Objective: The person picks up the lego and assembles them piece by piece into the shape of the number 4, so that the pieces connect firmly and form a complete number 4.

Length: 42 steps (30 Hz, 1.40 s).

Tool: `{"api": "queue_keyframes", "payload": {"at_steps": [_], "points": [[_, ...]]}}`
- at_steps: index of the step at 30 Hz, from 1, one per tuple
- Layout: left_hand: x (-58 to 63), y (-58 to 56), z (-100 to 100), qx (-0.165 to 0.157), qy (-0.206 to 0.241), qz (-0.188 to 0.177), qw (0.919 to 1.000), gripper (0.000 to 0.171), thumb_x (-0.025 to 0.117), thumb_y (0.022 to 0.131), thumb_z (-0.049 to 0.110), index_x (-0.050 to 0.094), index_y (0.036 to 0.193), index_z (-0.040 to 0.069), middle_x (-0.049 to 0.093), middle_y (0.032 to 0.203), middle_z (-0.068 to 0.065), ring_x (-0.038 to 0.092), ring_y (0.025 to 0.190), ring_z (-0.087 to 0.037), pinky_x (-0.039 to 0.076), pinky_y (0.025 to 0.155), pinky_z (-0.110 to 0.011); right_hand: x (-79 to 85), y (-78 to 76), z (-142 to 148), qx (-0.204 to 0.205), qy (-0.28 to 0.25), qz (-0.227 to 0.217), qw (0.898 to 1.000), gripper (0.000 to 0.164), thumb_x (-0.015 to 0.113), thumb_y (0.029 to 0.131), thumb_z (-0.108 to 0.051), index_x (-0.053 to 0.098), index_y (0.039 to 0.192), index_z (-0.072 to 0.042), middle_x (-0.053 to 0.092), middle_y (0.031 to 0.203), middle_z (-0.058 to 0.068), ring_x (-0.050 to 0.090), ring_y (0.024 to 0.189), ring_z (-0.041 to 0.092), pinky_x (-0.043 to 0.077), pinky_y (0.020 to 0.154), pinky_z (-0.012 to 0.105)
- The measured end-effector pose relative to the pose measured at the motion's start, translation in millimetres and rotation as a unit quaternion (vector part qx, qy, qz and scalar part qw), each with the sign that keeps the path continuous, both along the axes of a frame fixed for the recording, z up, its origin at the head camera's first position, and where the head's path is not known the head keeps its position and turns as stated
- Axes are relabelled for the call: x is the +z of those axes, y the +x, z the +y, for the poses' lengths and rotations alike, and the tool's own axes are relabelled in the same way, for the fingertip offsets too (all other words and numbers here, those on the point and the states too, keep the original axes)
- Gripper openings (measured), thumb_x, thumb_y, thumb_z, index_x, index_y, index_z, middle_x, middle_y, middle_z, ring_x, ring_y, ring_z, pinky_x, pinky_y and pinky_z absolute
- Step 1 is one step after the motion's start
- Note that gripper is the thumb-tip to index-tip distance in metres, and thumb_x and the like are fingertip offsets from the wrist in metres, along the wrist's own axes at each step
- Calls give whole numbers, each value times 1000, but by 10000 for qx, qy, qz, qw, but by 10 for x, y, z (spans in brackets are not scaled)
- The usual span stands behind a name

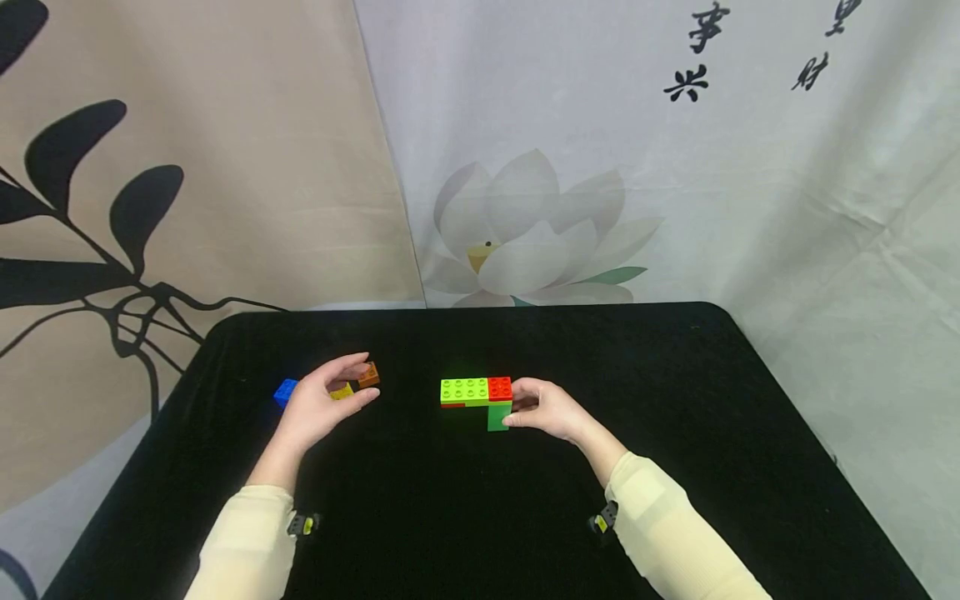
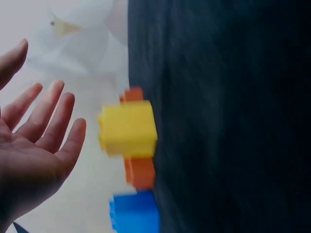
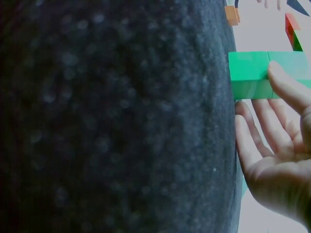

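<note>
My right hand [image 1: 551, 411] holds a stack of green bricks [image 1: 498, 417], thumb on the near side and fingers behind. In the right wrist view, two green bricks [image 3: 249, 66] show under the thumb [image 3: 286, 87]. On top of them sits a red brick [image 1: 499, 388], and a lime-green brick row [image 1: 464, 390] juts out to the left, with a thin red edge showing below it. My left hand [image 1: 313, 408] hovers among loose bricks with spread, relaxed fingers, gripping none. Around it are a yellow brick [image 2: 129, 128], an orange brick [image 1: 369, 375] and a blue brick [image 1: 285, 392], partly covered by the hand.
A black cloth [image 1: 450, 517] covers the table, whose rounded far edge meets hanging printed curtains [image 1: 285, 167]. In the left wrist view, a second orange piece [image 2: 140, 173] shows between the yellow and blue bricks.
</note>
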State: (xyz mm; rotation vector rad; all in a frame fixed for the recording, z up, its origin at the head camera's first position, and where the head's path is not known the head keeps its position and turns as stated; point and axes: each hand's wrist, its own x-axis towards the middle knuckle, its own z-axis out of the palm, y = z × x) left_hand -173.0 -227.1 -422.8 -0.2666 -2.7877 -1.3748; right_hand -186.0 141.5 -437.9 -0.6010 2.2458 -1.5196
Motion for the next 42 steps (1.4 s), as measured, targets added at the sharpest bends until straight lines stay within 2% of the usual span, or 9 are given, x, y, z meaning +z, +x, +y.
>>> {"api": "queue_keyframes", "payload": {"at_steps": [5,10,17,25,34,42], "points": [[-61,58,-212,202,-286,37,9994,63,73,91,34,50,142,6,55,136,-22,55,118,-40,44,99,-58,-225,-100,34,-50,9,44,10000,32,74,87,-1,63,116,4,67,112,18,63,106,33,53,93,43],[-125,78,-346,242,-459,-44,9986,62,75,90,25,49,142,4,55,132,-25,58,112,-41,47,95,-59,-290,-123,40,-42,-19,120,9999,33,75,87,-5,63,117,1,67,113,14,63,105,27,53,94,40],[-191,63,-406,229,-468,-156,9985,61,75,89,18,49,142,4,56,133,-24,59,115,-40,48,95,-58,-274,-119,29,14,-81,166,9998,32,76,86,-7,64,116,0,67,113,12,63,105,26,53,94,39],[-258,32,-439,312,-402,-151,9986,54,75,90,18,55,138,5,60,132,-21,62,113,-37,51,92,-55,-268,-109,33,-28,-31,125,9999,33,75,87,-6,64,117,0,67,114,13,63,106,26,53,93,39],[-271,20,-458,345,-391,-274,9983,45,77,88,17,63,129,4,63,125,-19,65,107,-35,54,89,-49,-226,-123,23,12,-12,-17,10000,30,73,86,2,63,115,4,66,113,19,62,106,34,53,92,42],[-272,29,-457,368,-454,-232,9980,39,78,87,13,66,122,3,64,120,-19,66,103,-35,56,87,-47,-289,-118,42,-43,-49,83,9999,32,75,87,-5,64,117,0,67,114,14,63,107,28,53,93,40]]}}
